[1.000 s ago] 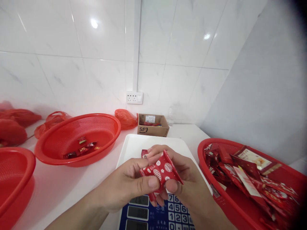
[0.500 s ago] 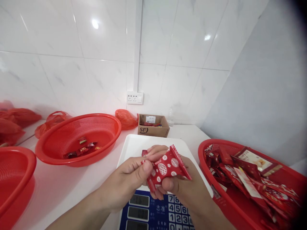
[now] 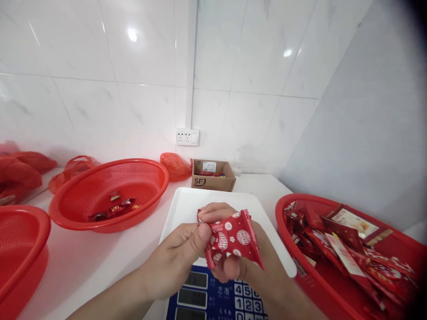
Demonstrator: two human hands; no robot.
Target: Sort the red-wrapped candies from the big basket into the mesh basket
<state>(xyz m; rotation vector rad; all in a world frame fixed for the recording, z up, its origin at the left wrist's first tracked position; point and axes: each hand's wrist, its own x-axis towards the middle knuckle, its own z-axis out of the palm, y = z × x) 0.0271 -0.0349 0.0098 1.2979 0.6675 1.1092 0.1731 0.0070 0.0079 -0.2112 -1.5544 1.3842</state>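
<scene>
A small red sealed snack packet [image 3: 232, 240] with white round patterns and crimped ends is held over the weighing scale. My left hand [image 3: 187, 246] pinches its left end, thumb on top. Around the right and lower side curls my right hand [image 3: 248, 262], its thumb against the packet's lower edge. Part of another red wrapper shows at the left, by the fingertips; whether it is held or lies on the pan I cannot tell. Below the hands are the white pan [image 3: 187, 202] of the scale and its blue keypad panel [image 3: 223, 291], partly covered by my hands.
On the right stands a red basket [image 3: 282, 209] heaped with red-wrapped snacks. A red colander [image 3: 158, 173] with several wrapped pieces is at the left, another red basket [image 3: 43, 222] nearer. Behind the scale sit a cardboard box [image 3: 215, 183] and a red plastic bag [image 3: 175, 166].
The packet has turned slightly in my hands, its right end tipping down. Both hands stay over the scale. At the far left, the red bags have shifted a little.
</scene>
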